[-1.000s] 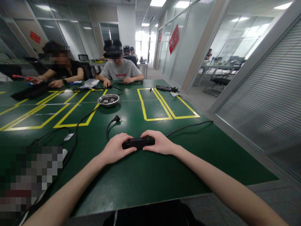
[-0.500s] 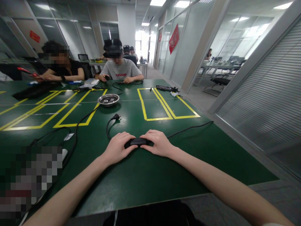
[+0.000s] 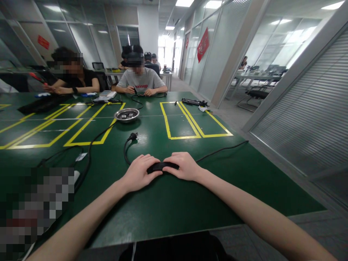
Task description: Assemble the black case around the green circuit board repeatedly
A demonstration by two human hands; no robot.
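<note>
Both hands grip a black power adapter (image 3: pixel 161 166) low over the near middle of the green table (image 3: pixel 152 210). My left hand (image 3: pixel 141 172) is closed around its left end, thumb along the near side and fingers over the far side. On the right end, my right hand (image 3: pixel 184 165) holds it the same way. Much of the adapter is hidden by the fingers. A thick cord curves from beside my left hand to a black plug (image 3: pixel 133 136) lying on the table. A thinner black cable (image 3: pixel 223 148) runs off to the right from behind my right hand.
A metal bowl (image 3: pixel 127 115) with small metal parts stands ahead. Yellow tape (image 3: pixel 185 137) marks rectangles on the table. A folded black tripod (image 3: pixel 194 102) lies at the far right. Cables and a pixelated area are at left. Two people sit across the table, one in a grey shirt (image 3: pixel 141 79).
The adapter has turned in my hands, so its broad face shows less and a narrow dark side shows. Both hands keep their hold. The view has shifted slightly.
</note>
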